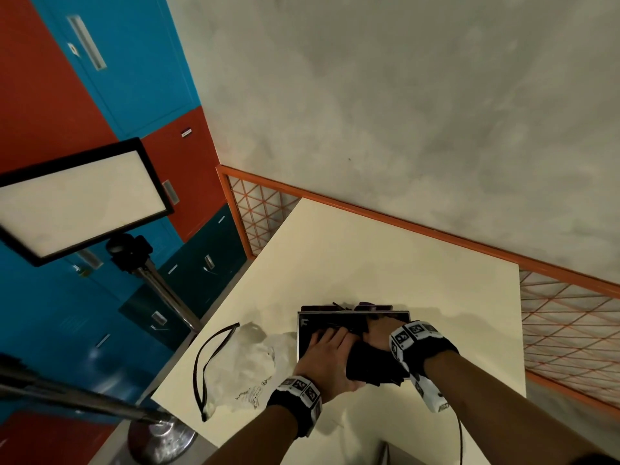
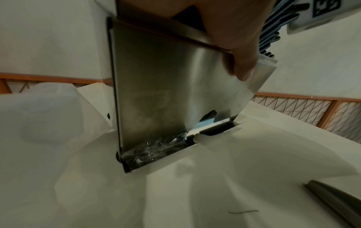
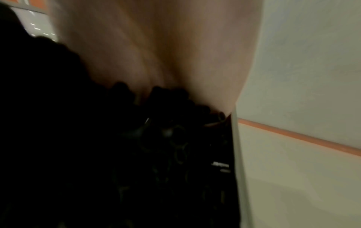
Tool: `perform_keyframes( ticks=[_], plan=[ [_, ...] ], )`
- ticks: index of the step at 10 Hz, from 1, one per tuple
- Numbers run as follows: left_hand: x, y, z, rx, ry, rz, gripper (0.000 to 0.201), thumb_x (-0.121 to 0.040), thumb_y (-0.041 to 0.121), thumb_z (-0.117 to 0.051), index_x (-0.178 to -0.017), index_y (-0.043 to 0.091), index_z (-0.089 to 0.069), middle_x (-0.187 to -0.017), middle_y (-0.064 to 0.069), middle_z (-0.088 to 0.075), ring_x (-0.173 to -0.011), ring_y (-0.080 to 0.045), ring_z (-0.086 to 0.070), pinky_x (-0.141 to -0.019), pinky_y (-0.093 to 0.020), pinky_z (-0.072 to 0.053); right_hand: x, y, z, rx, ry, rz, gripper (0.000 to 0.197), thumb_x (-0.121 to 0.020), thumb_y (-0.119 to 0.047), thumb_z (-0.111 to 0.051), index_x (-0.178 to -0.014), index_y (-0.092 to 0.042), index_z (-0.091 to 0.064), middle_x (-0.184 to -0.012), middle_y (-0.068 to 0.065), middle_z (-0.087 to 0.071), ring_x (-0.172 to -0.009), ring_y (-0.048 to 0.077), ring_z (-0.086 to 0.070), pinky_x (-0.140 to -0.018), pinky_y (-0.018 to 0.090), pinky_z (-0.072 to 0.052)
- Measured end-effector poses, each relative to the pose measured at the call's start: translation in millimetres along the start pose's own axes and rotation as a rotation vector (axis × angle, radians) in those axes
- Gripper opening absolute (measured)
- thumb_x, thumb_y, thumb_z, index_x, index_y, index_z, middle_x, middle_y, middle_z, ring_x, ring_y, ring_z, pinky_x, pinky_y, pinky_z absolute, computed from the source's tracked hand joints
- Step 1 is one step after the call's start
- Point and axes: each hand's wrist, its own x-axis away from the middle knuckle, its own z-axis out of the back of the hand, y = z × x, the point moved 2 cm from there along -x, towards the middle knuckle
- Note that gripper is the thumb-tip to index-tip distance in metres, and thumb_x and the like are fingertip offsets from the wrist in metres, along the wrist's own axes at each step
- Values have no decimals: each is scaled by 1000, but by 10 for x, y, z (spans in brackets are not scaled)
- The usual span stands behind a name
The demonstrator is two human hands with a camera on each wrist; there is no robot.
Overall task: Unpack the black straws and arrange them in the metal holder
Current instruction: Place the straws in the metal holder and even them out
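The metal holder (image 1: 304,330), a shiny rectangular box, stands on the cream table (image 1: 385,263) near its front. My left hand (image 1: 327,350) grips its near rim; in the left wrist view the thumb (image 2: 234,46) hooks over the steel wall (image 2: 166,92). My right hand (image 1: 379,333) holds a thick bundle of black straws (image 1: 372,367) over the holder's opening, their lower ends sticking out toward me. In the right wrist view the palm (image 3: 156,54) presses on the dark straws (image 3: 156,146) beside the holder's edge (image 3: 237,154). How deep the straws reach inside is hidden.
An emptied clear plastic bag (image 1: 245,357) with a black zip strip (image 1: 204,360) lies on the table left of the holder. A light panel on a stand (image 1: 80,203) stands off the table's left edge. An orange mesh rail (image 1: 570,323) borders the far and right sides.
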Motion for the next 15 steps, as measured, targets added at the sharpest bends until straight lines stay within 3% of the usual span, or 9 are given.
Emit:
perform_keyframes(
  ticks=[2, 5, 7, 9, 10, 12, 13, 14, 15],
  plan=[
    [0, -13, -13, 15, -17, 11, 76, -67, 72, -63, -128, 30, -44, -126, 9, -49, -117, -18, -47, -108, -43, -36, -157, 105, -51, -142, 67, 5, 60, -69, -73, -24, -115, -42, -48, -105, -4, -62, -100, 23, -63, -92, 33, -47],
    [11, -11, 0, 25, -25, 10, 77, -66, 69, -66, -129, 30, -43, -126, 9, -48, -117, -18, -47, -109, -43, -36, -59, 93, 47, -153, 8, -1, 24, -76, -70, -35, -87, -52, -45, -84, -10, -57, -76, 14, -59, -79, 33, -50],
    [13, -11, -20, 25, -30, 10, 80, -67, 70, -66, -130, 29, -42, -128, 6, -46, -118, -19, -46, -110, -44, -34, -147, 189, -64, -84, 27, 31, 34, -82, -59, -36, -111, -48, -49, -89, -14, -59, -82, 10, -61, -88, 36, -52],
    [-24, -46, 13, 29, -79, 10, 83, -66, 67, -68, -132, 26, -40, -132, 4, -44, -122, -20, -43, -111, -46, -33, -45, 56, -8, 187, 76, 99, 22, -100, -29, -40, -121, -29, -46, -118, 5, -59, -112, 22, -56, -93, 28, -35],
    [-17, -39, -3, 29, -67, 6, 84, -65, 67, -68, -133, 26, -39, -132, 3, -45, -121, -20, -44, -111, -46, -34, -60, 135, -37, 213, 111, 141, 19, -98, -37, -36, -116, -36, -42, -96, -9, -53, -90, 17, -54, -88, 22, -37],
    [-25, -43, -6, 27, -49, 16, 83, -66, 67, -69, -131, 24, -41, -129, 3, -46, -118, -19, -45, -113, -44, -32, 65, -74, 117, 437, -102, 43, 32, -98, -17, -48, -126, -4, -56, -132, 21, -55, -123, 36, -52, -81, 32, -30],
    [-54, -49, 23, 35, -62, 20, 84, -66, 66, -70, -132, 23, -41, -130, 3, -45, -119, -19, -45, -115, -43, -30, 12, -9, 100, 412, -78, 66, 35, -97, -19, -49, -129, -6, -55, -124, 18, -61, -114, 34, -58, -78, 31, -35],
    [-55, -49, 25, 52, -64, 18, 84, -66, 64, -71, -133, 23, -41, -130, 3, -45, -120, -19, -45, -116, -42, -29, 141, -43, 185, 357, 63, 138, 30, -98, -28, -38, -124, -25, -52, -85, -2, -62, -70, 21, -57, -65, 25, -37],
    [-48, -45, 6, 52, -60, 18, 85, -65, 64, -72, -133, 23, -42, -130, 2, -45, -120, -20, -45, -116, -43, -30, 237, -109, 237, 361, 64, 177, 15, -99, -23, -37, -104, -25, -51, -75, -4, -53, -65, 19, -51, -61, 23, -33]
  ],
)
